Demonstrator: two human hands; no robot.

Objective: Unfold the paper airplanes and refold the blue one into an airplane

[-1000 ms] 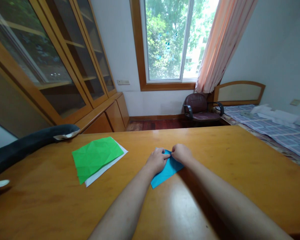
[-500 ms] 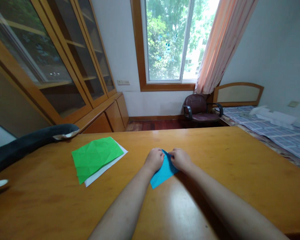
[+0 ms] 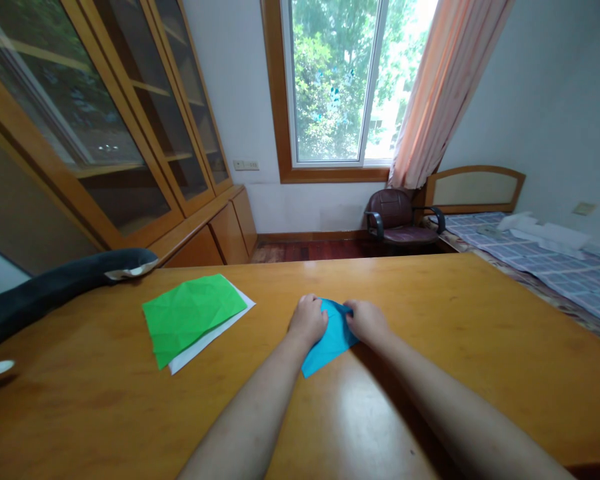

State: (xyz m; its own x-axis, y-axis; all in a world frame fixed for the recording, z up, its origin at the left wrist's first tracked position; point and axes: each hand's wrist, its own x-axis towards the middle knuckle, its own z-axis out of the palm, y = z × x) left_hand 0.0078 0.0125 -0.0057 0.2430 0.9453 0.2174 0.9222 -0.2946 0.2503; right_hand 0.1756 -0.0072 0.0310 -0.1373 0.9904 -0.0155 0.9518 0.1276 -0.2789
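A folded sheet of blue paper (image 3: 333, 337) lies on the wooden table between my two hands. My left hand (image 3: 309, 319) rests on its left edge, fingers curled and pressing it against the tabletop. At the upper right edge, my right hand (image 3: 367, 321) pinches the paper between thumb and fingers, and the edge there is slightly raised. Parts of the paper are covered by both hands. To the left lies a creased green sheet of paper (image 3: 193, 313), with a white sheet (image 3: 213, 341) showing from under it.
The wooden table (image 3: 460, 320) spans the foreground. A dark curved object (image 3: 55, 283) with a whitish tip sits along its left side. Beyond the far edge are a maroon armchair (image 3: 397, 213), a bed (image 3: 540, 260) and a glass-door cabinet (image 3: 130, 120).
My right hand has moved slightly right, away from my left hand, with the paper's edge in its pinch. More of the blue paper's upper part now shows between the hands.
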